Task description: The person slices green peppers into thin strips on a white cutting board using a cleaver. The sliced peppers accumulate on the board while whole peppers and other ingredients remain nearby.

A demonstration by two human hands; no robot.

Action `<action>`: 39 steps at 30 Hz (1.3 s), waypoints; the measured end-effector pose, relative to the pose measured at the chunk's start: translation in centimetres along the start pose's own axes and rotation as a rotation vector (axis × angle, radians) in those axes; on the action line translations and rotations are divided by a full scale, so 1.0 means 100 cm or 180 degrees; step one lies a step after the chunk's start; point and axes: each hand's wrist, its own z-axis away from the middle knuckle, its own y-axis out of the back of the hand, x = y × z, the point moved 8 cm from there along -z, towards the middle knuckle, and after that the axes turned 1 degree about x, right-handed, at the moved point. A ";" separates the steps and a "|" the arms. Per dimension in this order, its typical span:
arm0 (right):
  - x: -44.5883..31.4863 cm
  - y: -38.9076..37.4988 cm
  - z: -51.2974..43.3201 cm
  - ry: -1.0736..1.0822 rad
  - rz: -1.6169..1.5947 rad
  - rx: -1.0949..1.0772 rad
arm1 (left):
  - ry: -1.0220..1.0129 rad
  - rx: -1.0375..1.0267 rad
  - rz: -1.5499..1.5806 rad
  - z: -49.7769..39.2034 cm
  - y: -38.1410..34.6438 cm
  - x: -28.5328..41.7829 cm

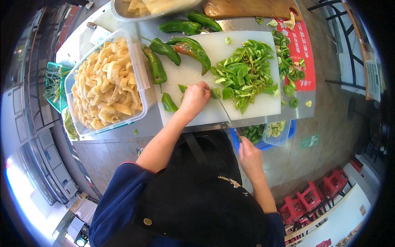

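My left hand [196,97] presses a piece of green pepper [215,93] against the white cutting board [191,115]; the fingers hide much of the piece. In my right hand [250,156] is the handle of a knife, its thin blade [226,112] slanting up to the pepper by my left fingertips. Right of the blade lies a heap of sliced green pepper [247,72]. A cut pepper piece [169,102] rests left of my left hand. Several whole peppers lie along the board's far left, one with a reddish-brown patch [186,49].
A clear plastic tub [143,103] of pale yellow strips stands left of the board. Behind are a metal bowl [118,14], two more peppers [180,27] and a wooden board [247,8]. Pepper stem ends [288,66] lie at right, partly over a red printed sheet [305,61]. A blue basket [290,131] sits below the table edge.
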 end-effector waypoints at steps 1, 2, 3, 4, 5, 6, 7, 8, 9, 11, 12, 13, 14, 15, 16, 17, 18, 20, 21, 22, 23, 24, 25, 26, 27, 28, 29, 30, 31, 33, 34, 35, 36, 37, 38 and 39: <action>-0.001 0.000 -0.001 -0.0004 0.0053 0.0041 | -0.0019 0.0001 -0.0034 0.000 -0.001 0.000; 0.002 -0.012 -0.004 -0.0163 0.0262 -0.0222 | -0.0110 0.0060 -0.0174 0.000 0.001 0.003; 0.006 -0.026 -0.009 -0.0341 0.0484 -0.0465 | -0.0206 0.0114 -0.0308 0.001 0.002 0.006; 0.009 -0.036 -0.011 -0.0492 0.0734 -0.0666 | -0.0258 0.0098 -0.0448 0.002 0.001 0.009; 0.008 -0.038 -0.016 -0.0480 0.0586 -0.0514 | -0.0184 0.0063 -0.0353 0.002 0.001 0.010; 0.005 -0.039 -0.022 -0.0425 0.0451 -0.0320 | -0.0062 -0.0033 -0.0281 0.004 0.001 0.010; 0.003 -0.039 -0.026 -0.0373 0.0306 -0.0129 | 0.0062 -0.0132 -0.0216 0.004 0.002 0.011; 0.006 -0.034 -0.028 -0.0423 0.0214 0.0066 | 0.0036 -0.0117 -0.0033 0.002 0.005 0.016; 0.009 -0.027 -0.030 -0.0419 0.0023 0.0237 | 0.0017 -0.0095 0.0155 0.000 0.008 0.022; 0.019 -0.014 -0.028 -0.0559 -0.0316 0.0417 | -0.0034 -0.0122 0.0486 -0.002 0.014 0.031; 0.022 -0.008 -0.027 -0.0577 -0.0413 0.0520 | -0.0078 -0.0177 0.0627 -0.005 0.017 0.035; 0.022 -0.004 -0.025 -0.0581 -0.0551 0.0544 | -0.0215 -0.0189 0.0819 -0.008 0.022 0.041; 0.024 0.000 -0.025 -0.0597 -0.0699 0.0586 | -0.0306 0.0124 0.0676 -0.009 0.038 0.042; 0.026 0.003 -0.024 -0.0614 -0.0846 0.0634 | -0.0428 0.0466 0.0602 -0.010 0.058 0.041; 0.026 0.005 -0.023 -0.0640 -0.0928 0.0623 | -0.0637 0.0644 0.0181 -0.006 0.075 0.043; 0.028 0.003 -0.021 -0.0773 -0.0995 0.0515 | -0.0793 0.0800 -0.0242 -0.001 0.089 0.042; 0.030 0.001 -0.019 -0.0900 -0.1067 0.0411 | -0.0679 0.0594 -0.0434 0.006 0.091 0.036; 0.029 -0.003 -0.014 -0.1018 -0.1140 0.0264 | -0.0509 0.0205 -0.0814 0.030 0.086 0.023; 0.027 -0.004 -0.010 -0.1013 -0.1137 0.0213 | -0.0433 0.0077 -0.0906 0.042 0.078 0.017; 0.026 -0.006 -0.005 -0.1084 -0.1136 0.0119 | -0.0405 -0.0015 -0.0996 0.055 0.070 0.013; 0.020 -0.005 -0.003 -0.0907 -0.1108 0.0167 | -0.0376 -0.0107 -0.1083 0.063 0.061 0.007; 0.016 -0.005 -0.001 -0.0808 -0.1085 0.0173 | -0.0600 -0.0004 -0.1108 0.069 0.055 0.010; 0.013 -0.005 0.001 -0.0758 -0.1065 0.0152 | -0.0824 0.0097 -0.1129 0.073 0.048 0.013; 0.014 -0.008 0.005 -0.0824 -0.0868 -0.0061 | -0.0983 0.0131 -0.1159 0.076 0.041 0.014; 0.008 -0.005 0.004 -0.0602 -0.0819 -0.0017 | -0.1154 0.0207 -0.1204 0.078 0.037 0.016; 0.004 -0.003 0.004 -0.0429 -0.0768 0.0008 | -0.1265 0.0216 -0.1261 0.079 0.032 0.017; -0.001 0.000 0.004 -0.0258 -0.0718 0.0031 | -0.1376 0.0222 -0.1319 0.080 0.029 0.018; -0.005 0.001 0.004 -0.0130 -0.0645 0.0011 | -0.1509 0.0256 -0.1363 0.081 0.029 0.020; -0.009 0.001 0.002 0.0004 -0.0574 -0.0006 | -0.1567 0.0235 -0.1405 0.081 0.028 0.021; -0.014 -0.001 -0.002 0.0168 -0.0396 -0.0117 | -0.1725 0.0191 -0.1480 0.083 0.029 0.022; -0.016 -0.004 -0.004 0.0203 -0.0287 -0.0211 | -0.1737 0.0122 -0.1518 0.084 0.028 0.021; -0.018 -0.009 -0.007 0.0233 -0.0177 -0.0321 | -0.1728 0.0051 -0.1563 0.084 0.027 0.020; -0.019 -0.014 -0.010 0.0218 -0.0073 -0.0417 | -0.1718 -0.0021 -0.1611 0.084 0.026 0.018; -0.019 -0.019 -0.014 0.0195 0.0034 -0.0535 | -0.1768 0.0046 -0.1521 0.085 0.029 0.018; -0.020 -0.026 -0.017 0.0162 0.0163 -0.0664 | -0.1813 0.0108 -0.1427 0.085 0.030 0.017; -0.021 -0.033 -0.023 0.0193 0.0277 -0.0712 | -0.1857 0.0155 -0.1332 0.086 0.031 0.017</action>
